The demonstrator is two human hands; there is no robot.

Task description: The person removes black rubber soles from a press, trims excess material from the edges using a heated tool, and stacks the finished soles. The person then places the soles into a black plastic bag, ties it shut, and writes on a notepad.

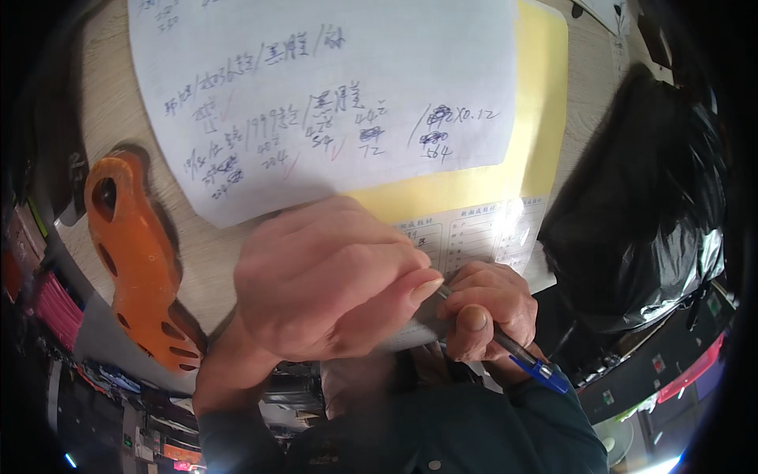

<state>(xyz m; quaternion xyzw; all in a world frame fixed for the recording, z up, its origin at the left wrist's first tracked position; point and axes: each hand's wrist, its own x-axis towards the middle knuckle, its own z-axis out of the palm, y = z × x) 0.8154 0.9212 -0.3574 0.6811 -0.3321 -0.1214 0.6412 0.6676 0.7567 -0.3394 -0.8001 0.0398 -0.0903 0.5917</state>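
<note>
A slim ballpoint pen (pixel 513 345) with a blue clipped end slants between my hands. My right hand (pixel 493 308) grips its barrel between thumb and fingers, the blue end pointing down to the right. Closer to the camera, my left hand (pixel 332 276) is closed, with thumb and forefinger pinched at the pen's other end; that tip is hidden. Both hands are over the lower edge of a printed form (pixel 497 237). Beyond them lies a white sheet (pixel 237 47) with handwritten lines, crossed-out figures and red ticks, on top of a yellow sheet (pixel 545 71).
An orange plastic piece (pixel 142 253) with several holes lies left of my left hand on the pale wood-look table (pixel 103 75). A bulky black plastic bag (pixel 639 205) occupies the right side. Loose papers (pixel 602 12) are at the far right.
</note>
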